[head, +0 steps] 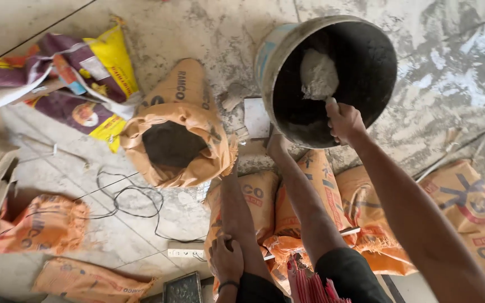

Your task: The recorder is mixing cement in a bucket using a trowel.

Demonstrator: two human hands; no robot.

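Note:
My right hand reaches into the mouth of a tilted grey bucket and is closed around the pale end of a tool handle. The tool's other end is buried in a lump of grey cement stuck to the bucket's dark inner wall. My left hand rests on my left leg near the bottom edge and holds nothing. Both my legs stretch toward the bucket, with my feet just below its rim.
An open orange sack with dark powder stands left of the bucket. Several flat orange sacks lie under and beside my legs. Purple-and-yellow bags lie at upper left; a black cable and white power strip cross the floor.

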